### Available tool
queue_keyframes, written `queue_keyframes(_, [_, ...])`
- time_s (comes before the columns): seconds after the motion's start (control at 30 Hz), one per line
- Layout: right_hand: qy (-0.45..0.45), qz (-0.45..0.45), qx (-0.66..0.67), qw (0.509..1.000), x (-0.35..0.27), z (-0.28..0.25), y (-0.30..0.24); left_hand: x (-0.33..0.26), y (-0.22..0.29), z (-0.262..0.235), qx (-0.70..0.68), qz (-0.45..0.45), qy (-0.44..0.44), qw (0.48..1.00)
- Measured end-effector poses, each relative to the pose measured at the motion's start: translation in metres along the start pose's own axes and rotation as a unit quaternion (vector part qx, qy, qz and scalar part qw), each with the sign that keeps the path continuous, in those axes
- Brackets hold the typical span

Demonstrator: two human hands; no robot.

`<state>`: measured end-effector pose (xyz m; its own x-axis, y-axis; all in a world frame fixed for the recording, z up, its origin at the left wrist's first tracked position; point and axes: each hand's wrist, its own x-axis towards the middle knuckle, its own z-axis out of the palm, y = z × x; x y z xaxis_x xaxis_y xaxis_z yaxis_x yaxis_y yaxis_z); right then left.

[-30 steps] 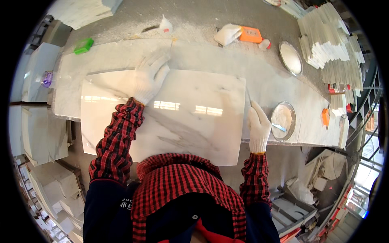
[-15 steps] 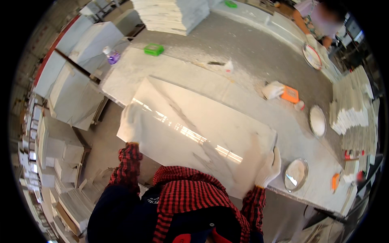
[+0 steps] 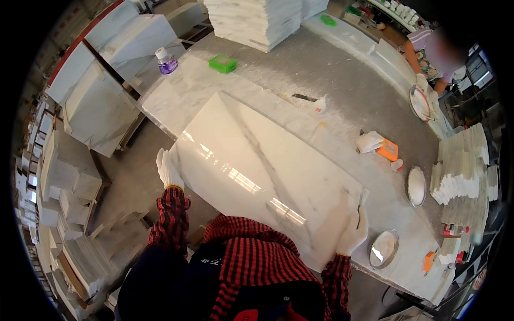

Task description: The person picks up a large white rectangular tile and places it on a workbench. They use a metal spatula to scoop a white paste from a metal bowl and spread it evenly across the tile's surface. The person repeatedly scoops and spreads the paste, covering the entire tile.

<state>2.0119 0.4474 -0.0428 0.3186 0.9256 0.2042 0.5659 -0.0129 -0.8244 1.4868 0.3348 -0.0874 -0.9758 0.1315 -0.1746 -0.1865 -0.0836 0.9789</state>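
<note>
A large glossy white slab with grey marble veins (image 3: pixel 278 171) lies at a slant across the worktable and overhangs its near edge, close to my body. My left hand (image 3: pixel 170 171), in a white glove, is at the slab's left end with its fingers stretched out; whether it touches the edge is hard to tell. Also gloved in white, my right hand (image 3: pixel 353 234) grips the slab's right end near the far right corner, its fingers pointing away from me along the edge. The undersides of slab and hand are hidden.
Behind the slab stand a purple bottle (image 3: pixel 167 62), a green box (image 3: pixel 223 63) and an orange container (image 3: pixel 387 150). Two dishes of white material (image 3: pixel 416 186) are at the right. Stacked slabs (image 3: pixel 257 24) rise at the back. A co-worker (image 3: pixel 428 59) handles a plate at far right.
My left hand has slipped outward off the slab's left corner to its edge. My right hand stays on the right end. The whole view has shifted slightly.
</note>
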Motion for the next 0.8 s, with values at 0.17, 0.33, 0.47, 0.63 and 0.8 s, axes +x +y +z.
queue_keyframes(0.17, [0.023, -0.055, -0.052, 0.997, 0.002, 0.005, 0.013, 0.026, 0.016, 0.016, 0.194, 0.095, -0.048, 0.975])
queue_keyframes(0.33, [0.04, -0.015, -0.028, 0.999, 0.001, 0.0, 0.005, -0.005, 0.066, 0.08, 0.237, 0.241, -0.17, 0.926])
queue_keyframes(0.47, [0.047, -0.007, -0.028, 0.998, 0.0, 0.001, 0.009, -0.047, 0.056, 0.157, 0.263, 0.205, -0.4, 0.854])
queue_keyframes(0.63, [0.136, 0.031, 0.031, 0.99, -0.002, 0.004, 0.018, -0.111, 0.009, 0.269, 0.392, 0.377, -0.448, 0.71])
queue_keyframes(0.8, [0.189, 0.153, 0.171, 0.955, 0.0, 0.006, 0.007, -0.135, -0.016, 0.343, 0.35, 0.43, -0.439, 0.707])
